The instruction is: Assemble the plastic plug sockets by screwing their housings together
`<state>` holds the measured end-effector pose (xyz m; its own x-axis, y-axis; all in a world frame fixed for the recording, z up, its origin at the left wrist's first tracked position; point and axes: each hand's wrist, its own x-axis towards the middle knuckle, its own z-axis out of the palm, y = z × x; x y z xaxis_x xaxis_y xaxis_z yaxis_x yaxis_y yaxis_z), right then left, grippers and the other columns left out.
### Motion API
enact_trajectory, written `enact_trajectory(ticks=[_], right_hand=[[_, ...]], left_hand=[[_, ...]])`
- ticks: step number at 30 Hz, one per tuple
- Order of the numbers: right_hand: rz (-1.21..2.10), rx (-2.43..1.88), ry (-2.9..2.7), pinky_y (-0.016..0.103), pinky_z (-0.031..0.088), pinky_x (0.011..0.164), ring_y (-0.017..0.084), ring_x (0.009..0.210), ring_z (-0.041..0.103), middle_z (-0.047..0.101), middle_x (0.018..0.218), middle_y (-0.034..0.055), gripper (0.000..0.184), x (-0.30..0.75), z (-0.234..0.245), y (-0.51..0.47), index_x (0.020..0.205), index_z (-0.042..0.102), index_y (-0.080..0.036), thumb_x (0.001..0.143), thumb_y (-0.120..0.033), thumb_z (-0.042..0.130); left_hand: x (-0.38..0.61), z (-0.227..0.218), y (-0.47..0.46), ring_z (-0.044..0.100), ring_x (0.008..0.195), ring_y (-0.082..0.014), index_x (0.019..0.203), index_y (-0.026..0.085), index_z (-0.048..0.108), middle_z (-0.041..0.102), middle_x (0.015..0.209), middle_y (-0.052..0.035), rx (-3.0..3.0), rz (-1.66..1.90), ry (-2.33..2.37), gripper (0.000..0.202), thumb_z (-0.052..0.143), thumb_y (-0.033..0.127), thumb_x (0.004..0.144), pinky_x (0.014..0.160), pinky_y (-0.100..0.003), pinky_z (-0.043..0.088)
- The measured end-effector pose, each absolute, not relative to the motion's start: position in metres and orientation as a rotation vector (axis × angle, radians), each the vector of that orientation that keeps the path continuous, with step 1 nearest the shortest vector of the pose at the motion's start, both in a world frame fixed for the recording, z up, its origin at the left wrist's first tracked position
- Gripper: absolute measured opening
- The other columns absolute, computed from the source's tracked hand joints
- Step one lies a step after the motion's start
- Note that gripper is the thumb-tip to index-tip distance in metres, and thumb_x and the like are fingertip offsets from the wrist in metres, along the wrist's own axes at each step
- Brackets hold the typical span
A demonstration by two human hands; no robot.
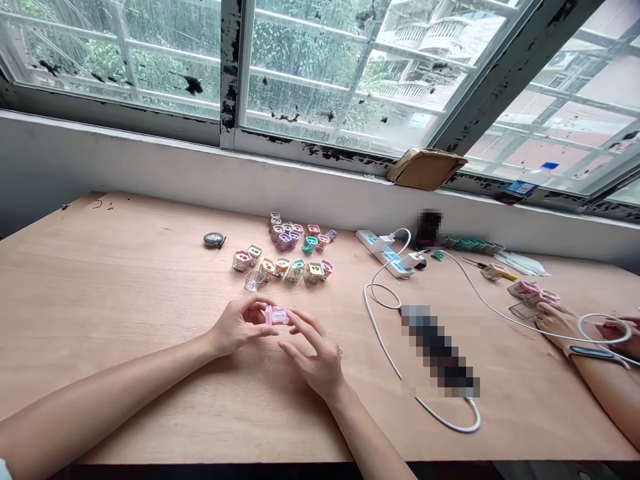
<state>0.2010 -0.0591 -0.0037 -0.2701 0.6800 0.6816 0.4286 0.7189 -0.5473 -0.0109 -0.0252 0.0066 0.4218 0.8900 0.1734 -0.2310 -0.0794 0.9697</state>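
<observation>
Both my hands meet over the middle of the wooden table (125, 313). My left hand (239, 325) curls its fingers round a small pink and clear plastic case (277, 315). My right hand (313, 357) touches the same case from the right with its fingertips. Beyond my hands several small pastel cases (285, 267) stand in a loose row, with one empty clear case (254, 281) in front of them. A second cluster of cases (299, 237) lies further back.
A white power strip (384, 252) with a long white cable (395, 360) lies to the right. A small dark metal object (214, 239) sits at the back left. Another person's hands (560, 322) work with pink cases (533, 292) at the far right. A cardboard piece (426, 168) rests on the sill.
</observation>
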Motion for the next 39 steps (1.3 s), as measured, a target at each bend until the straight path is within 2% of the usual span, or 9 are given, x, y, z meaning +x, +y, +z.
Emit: enact_trajectory(ticks=[4,8,12,17,22,28,33,39], right_hand=[[0.274,-0.853,-1.903,0.034,0.065,0.08,0.025,0.11,0.067,0.065,0.128,0.0086,0.044,0.2,-0.007,-0.059,0.136,0.062,-0.031,0.095,-0.017,0.066],[0.226,-0.858,-1.891,0.037,0.063,0.088,0.024,0.11,0.068,0.068,0.122,0.0086,0.035,0.198,-0.007,-0.058,0.128,0.066,-0.029,0.096,-0.014,0.063],[0.154,-0.866,-1.917,0.039,0.062,0.091,0.024,0.106,0.07,0.07,0.117,0.0087,0.032,0.194,-0.004,-0.059,0.126,0.066,-0.028,0.096,-0.017,0.063],[0.079,-0.817,-1.936,0.036,0.062,0.088,0.023,0.104,0.07,0.07,0.115,0.0078,0.035,0.192,0.0,-0.061,0.124,0.068,-0.031,0.095,-0.013,0.064],[0.068,-0.875,-1.929,0.037,0.062,0.085,0.023,0.1,0.07,0.07,0.112,0.0081,0.032,0.192,0.001,-0.063,0.121,0.071,-0.031,0.096,-0.014,0.061],[0.045,-0.846,-1.929,0.035,0.061,0.082,0.022,0.097,0.07,0.071,0.108,0.0075,0.031,0.189,0.005,-0.064,0.119,0.071,-0.03,0.096,-0.012,0.061],[0.052,-0.866,-1.948,0.036,0.06,0.079,0.022,0.093,0.07,0.072,0.104,0.0072,0.029,0.19,0.008,-0.065,0.116,0.072,-0.029,0.097,-0.012,0.059],[0.083,-0.843,-1.979,0.037,0.059,0.08,0.022,0.093,0.069,0.07,0.101,0.0076,0.025,0.187,0.009,-0.066,0.113,0.069,-0.026,0.099,-0.012,0.054]], left_hand=[[-0.011,0.004,-0.025,0.068,0.077,-0.017,0.118,0.013,0.066,0.074,0.091,-0.0081,1.287,1.047,0.645,0.054,0.088,0.03,0.072,0.069,-0.027,0.055],[-0.011,0.003,-0.025,0.065,0.068,-0.0137,0.121,0.013,0.069,0.074,0.088,-0.0066,1.245,1.011,0.633,0.058,0.09,0.032,0.069,0.063,-0.026,0.056],[-0.011,0.008,-0.027,0.064,0.065,-0.0137,0.117,0.014,0.073,0.075,0.089,-0.0079,1.307,0.935,0.586,0.052,0.086,0.039,0.074,0.06,-0.026,0.056],[-0.011,0.01,-0.026,0.065,0.067,-0.0146,0.116,0.016,0.073,0.074,0.089,-0.0068,1.357,0.868,0.552,0.047,0.082,0.042,0.078,0.062,-0.027,0.056],[-0.012,0.007,-0.021,0.062,0.06,-0.0126,0.108,0.014,0.073,0.071,0.086,-0.0056,1.315,0.817,0.575,0.047,0.085,0.045,0.074,0.061,-0.027,0.055],[-0.013,0.008,-0.018,0.062,0.063,-0.012,0.106,0.014,0.071,0.072,0.091,-0.0066,1.292,0.761,0.519,0.043,0.084,0.041,0.075,0.062,-0.027,0.056],[-0.013,0.012,-0.019,0.064,0.071,-0.0153,0.104,0.014,0.071,0.072,0.093,-0.0081,1.292,0.738,0.524,0.044,0.086,0.041,0.073,0.062,-0.027,0.056],[-0.013,0.016,-0.022,0.063,0.06,-0.0125,0.1,0.014,0.07,0.067,0.08,-0.0023,1.323,0.709,0.58,0.041,0.086,0.041,0.074,0.059,-0.025,0.052]])
